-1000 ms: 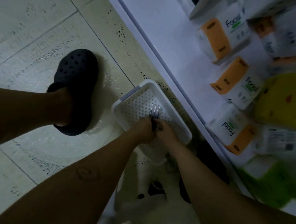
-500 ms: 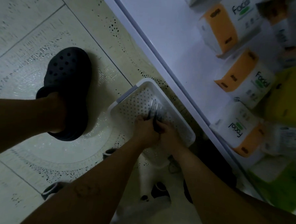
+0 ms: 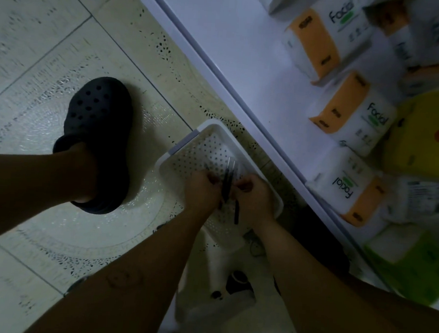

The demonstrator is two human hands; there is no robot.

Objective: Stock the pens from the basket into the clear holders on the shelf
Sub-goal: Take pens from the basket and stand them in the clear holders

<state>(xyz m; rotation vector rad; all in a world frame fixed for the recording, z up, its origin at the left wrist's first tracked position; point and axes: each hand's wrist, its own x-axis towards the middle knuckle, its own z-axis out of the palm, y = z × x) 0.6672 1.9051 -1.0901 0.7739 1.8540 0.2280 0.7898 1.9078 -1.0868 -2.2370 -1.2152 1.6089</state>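
Note:
A white perforated basket [image 3: 188,149] sits on the tiled floor beside the shelf's base. Both hands reach into it. My left hand [image 3: 202,188] and my right hand [image 3: 255,196] are curled around a small bunch of dark pens [image 3: 227,182] held between them, tips pointing away from me. One more dark pen [image 3: 236,213] lies in the basket below my right hand. No clear holders are in view.
The white shelf [image 3: 234,52] runs diagonally on the right, carrying orange-and-white facial tissue packs [image 3: 353,114], a yellow item [image 3: 428,134] and green packaging [image 3: 411,265]. My foot in a dark clog [image 3: 98,124] stands left of the basket. A white object [image 3: 219,301] lies between my arms.
The hands have drawn slightly apart on the pen bunch, and one pen now shows lying below my right hand. The view has shifted a little.

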